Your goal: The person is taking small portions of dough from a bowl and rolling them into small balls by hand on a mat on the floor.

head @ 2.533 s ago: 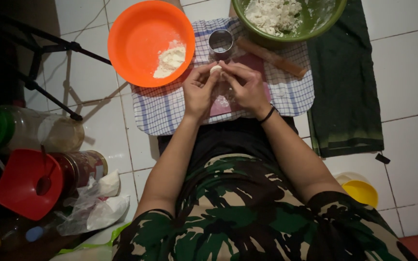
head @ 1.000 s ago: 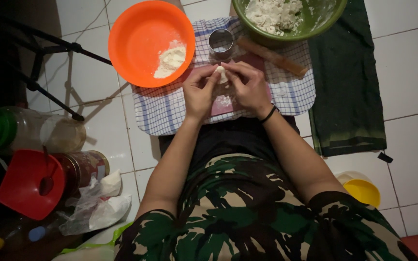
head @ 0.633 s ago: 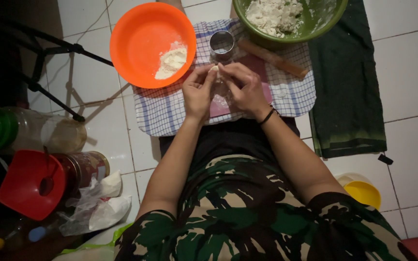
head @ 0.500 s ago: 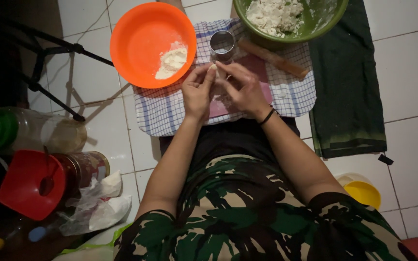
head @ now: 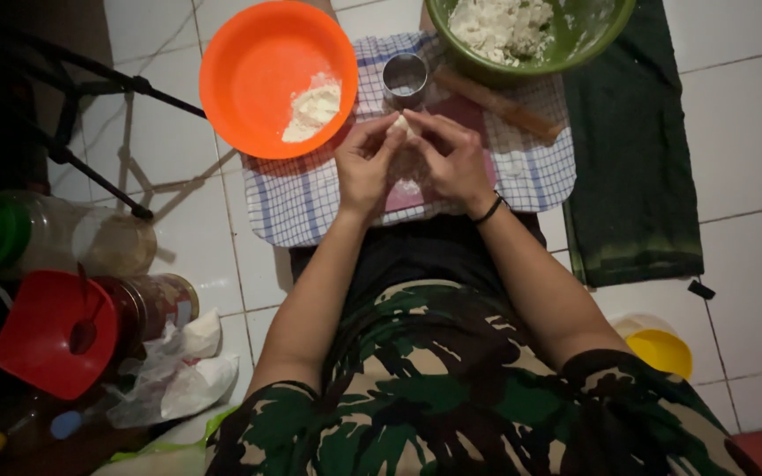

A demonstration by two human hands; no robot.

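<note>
head view looks straight down at your lap and the checked cloth [head: 310, 203] spread on the white tile floor [head: 751, 132]. room is tight up top: the orange bowl [head: 257, 62] with flour overlaps the cloth's left corner, the small metal cup [head: 405, 78] stands just beyond your fingertips, and the green bowl [head: 588, 40] of white mix and the wooden rolling pin [head: 509, 106] crowd the far right edge. the near strip of cloth by your wrists is freer. a dark green cloth [head: 637, 176] lies to the right, and jars with a red lid [head: 41, 330] sit at the left. your left hand [head: 365, 167] and right hand [head: 451, 159] meet over the cloth's middle, fingers narrowed together, pinching a small white piece of dough [head: 403, 128] between the tips of both, just short of the cup.
</note>
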